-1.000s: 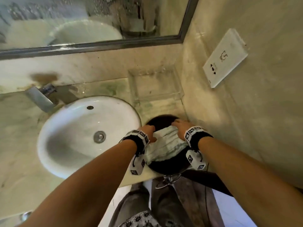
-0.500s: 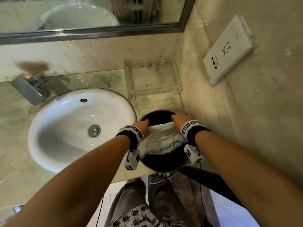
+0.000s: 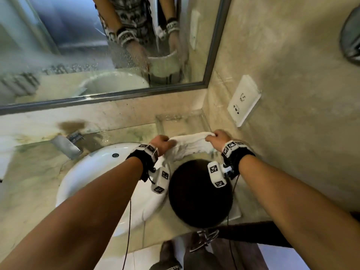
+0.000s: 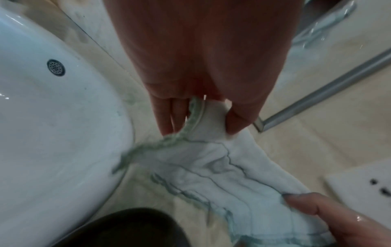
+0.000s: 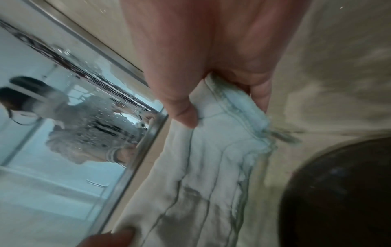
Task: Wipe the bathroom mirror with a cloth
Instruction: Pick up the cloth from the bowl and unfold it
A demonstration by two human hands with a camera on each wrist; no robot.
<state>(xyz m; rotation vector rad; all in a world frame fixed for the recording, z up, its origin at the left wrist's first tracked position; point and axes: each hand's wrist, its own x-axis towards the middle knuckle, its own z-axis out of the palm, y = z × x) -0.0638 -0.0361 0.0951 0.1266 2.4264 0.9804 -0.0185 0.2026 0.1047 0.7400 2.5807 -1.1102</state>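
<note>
Nearest, a round black bowl (image 3: 200,193) stands on the marble desk (image 3: 39,172) beside the white oval basin (image 3: 93,172). Just beyond and above the bowl, the white terry cloth with greenish edging (image 3: 191,145) hangs stretched between both grips: the left hand (image 3: 161,143) pinches one end and the right hand (image 3: 217,137) clenches the other. Its long axis runs left to right, parallel to the steel-framed wet mirror (image 3: 78,55), which lies farther ahead and higher. Both hands seem equally near to it.

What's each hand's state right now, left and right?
Left hand: closed, pinching one end of the cloth.
Right hand: closed, gripping the other end.
</note>
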